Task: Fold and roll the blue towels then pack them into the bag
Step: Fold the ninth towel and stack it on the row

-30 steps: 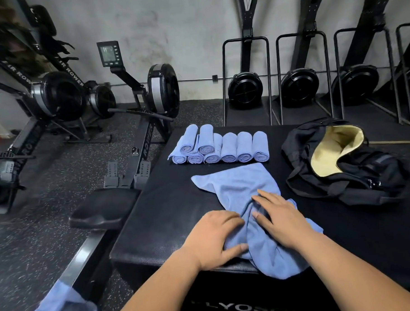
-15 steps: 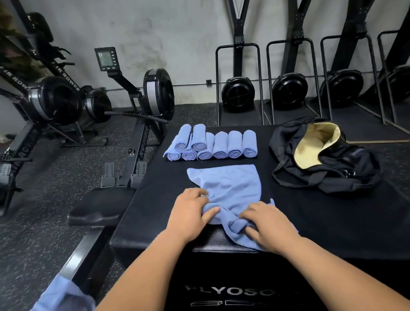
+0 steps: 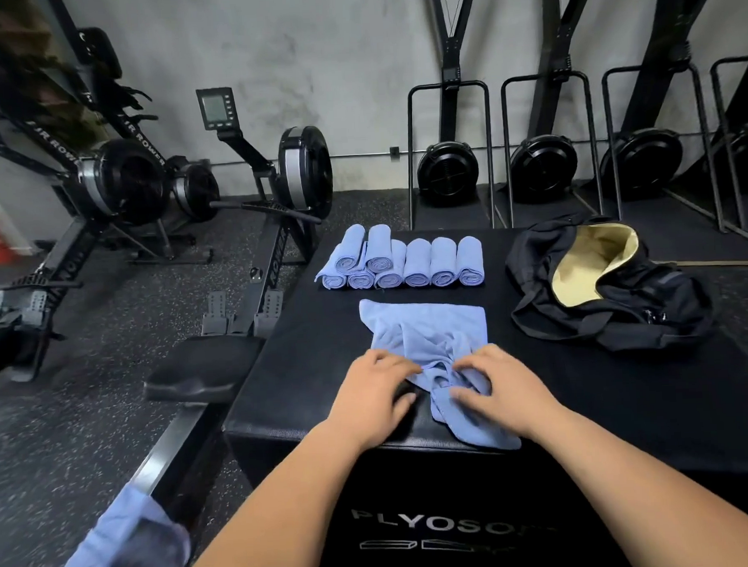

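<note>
A loose blue towel (image 3: 425, 330) lies crumpled on the black plyo box (image 3: 281, 364), its near end hanging over the front edge. My left hand (image 3: 375, 392) pinches the towel's bunched middle from the left. My right hand (image 3: 496, 385) grips the bunched cloth from the right, fingers curled into the folds. Several rolled blue towels (image 3: 405, 264) sit in a row at the back of the box, two stacked on top at the left. A black bag (image 3: 609, 311) with a yellow lining lies open at the right.
A rowing machine (image 3: 274, 193) and its seat (image 3: 200, 368) stand close to the box's left side. More blue cloth (image 3: 126, 547) lies low at the left. Fan machines line the back wall.
Both hands have drawn together at the towel's middle, bunching the cloth between them. The towel's far part now lies squarer on the box.
</note>
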Demonstrator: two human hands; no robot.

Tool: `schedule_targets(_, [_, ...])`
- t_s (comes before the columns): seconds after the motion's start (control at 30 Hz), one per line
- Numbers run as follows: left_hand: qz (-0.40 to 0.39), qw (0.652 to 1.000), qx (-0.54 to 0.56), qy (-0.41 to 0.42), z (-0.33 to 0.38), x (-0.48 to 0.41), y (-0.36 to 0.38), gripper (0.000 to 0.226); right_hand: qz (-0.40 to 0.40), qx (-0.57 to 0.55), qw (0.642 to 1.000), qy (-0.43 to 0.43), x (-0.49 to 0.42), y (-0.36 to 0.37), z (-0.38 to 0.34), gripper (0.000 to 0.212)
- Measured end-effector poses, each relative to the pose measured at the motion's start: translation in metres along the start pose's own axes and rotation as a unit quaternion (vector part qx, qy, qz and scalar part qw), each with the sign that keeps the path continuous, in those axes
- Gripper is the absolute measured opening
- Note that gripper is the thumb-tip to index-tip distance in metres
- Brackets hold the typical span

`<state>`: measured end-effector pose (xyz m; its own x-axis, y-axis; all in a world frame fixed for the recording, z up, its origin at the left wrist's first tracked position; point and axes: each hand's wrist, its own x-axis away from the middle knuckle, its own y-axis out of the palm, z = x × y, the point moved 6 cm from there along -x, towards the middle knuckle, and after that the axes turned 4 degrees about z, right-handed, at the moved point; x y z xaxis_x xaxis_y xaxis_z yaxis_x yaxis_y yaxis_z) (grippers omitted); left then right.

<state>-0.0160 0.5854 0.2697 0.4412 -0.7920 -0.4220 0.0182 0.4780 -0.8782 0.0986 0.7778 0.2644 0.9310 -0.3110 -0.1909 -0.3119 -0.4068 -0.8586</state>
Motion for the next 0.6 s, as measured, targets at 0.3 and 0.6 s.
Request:
schedule_targets(0.3, [-0.084, 0.996, 0.014, -0.005, 0.023, -0.007, 0.03, 0.05, 0.059, 0.0, 0.997, -0.044, -0.001, -0.015, 0.002, 0.016])
schedule_targets(0.6, [-0.019, 0.999, -0.034, 0.022, 0.043, -0.016, 0.023, 0.052, 0.144, 0.15, 0.978, -0.034, 0.033, -0.024, 0.022, 0.021])
